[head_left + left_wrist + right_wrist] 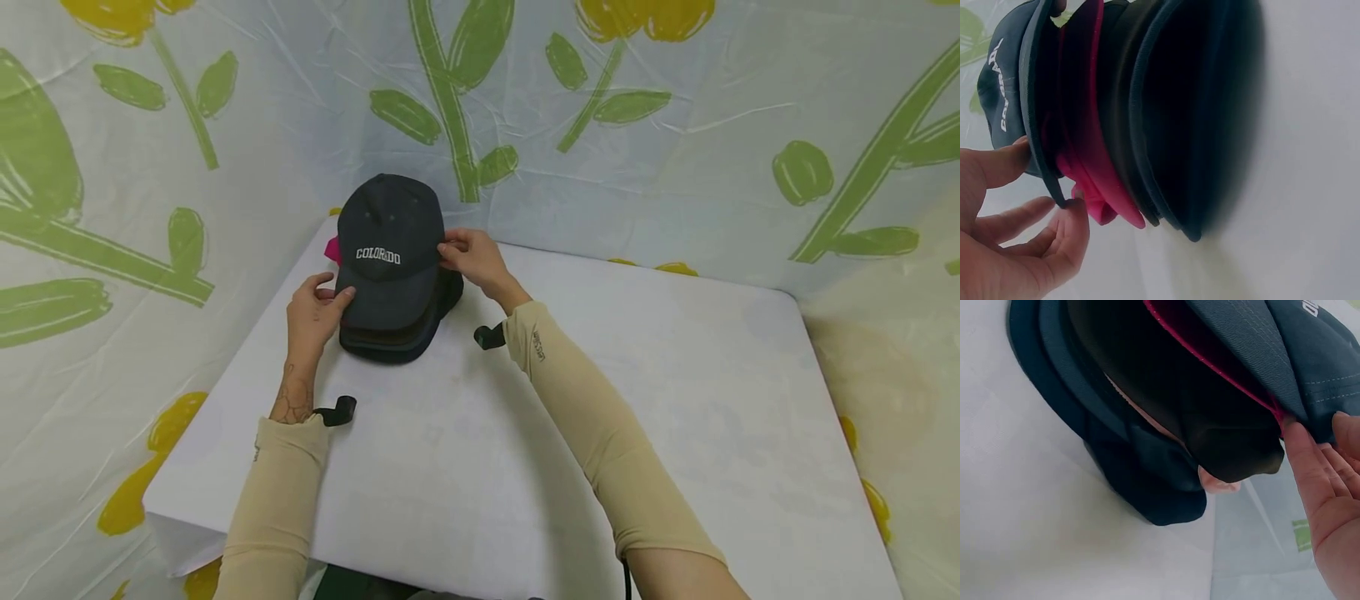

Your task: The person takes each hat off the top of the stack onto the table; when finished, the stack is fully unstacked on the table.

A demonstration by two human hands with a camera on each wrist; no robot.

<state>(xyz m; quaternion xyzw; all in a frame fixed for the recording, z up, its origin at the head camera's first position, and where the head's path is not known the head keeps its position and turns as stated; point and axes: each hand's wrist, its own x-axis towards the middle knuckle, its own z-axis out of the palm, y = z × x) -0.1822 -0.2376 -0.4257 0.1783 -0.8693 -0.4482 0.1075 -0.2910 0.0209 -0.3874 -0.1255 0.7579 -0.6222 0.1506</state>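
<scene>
A dark navy baseball cap [390,221] with white COLORADO lettering tops a stack of caps at the back left of the table. With thumb and fingers, my left hand [311,315] pinches its brim edge on the left. My right hand [482,265] grips the cap's right side near where brim and crown meet. Beneath it in the left wrist view sits a bright pink cap [1099,197]. Lower down come a black cap [1235,450] and dark navy caps [1169,500], with a pale pink piece [1217,481] peeking out between them. The stack's far side is hidden.
The stack stands on a white-covered table [675,417], close to its back left corner. A flower-print sheet [705,175] hangs behind and around the table. Black wrist mounts [491,336] stick out from both beige sleeves.
</scene>
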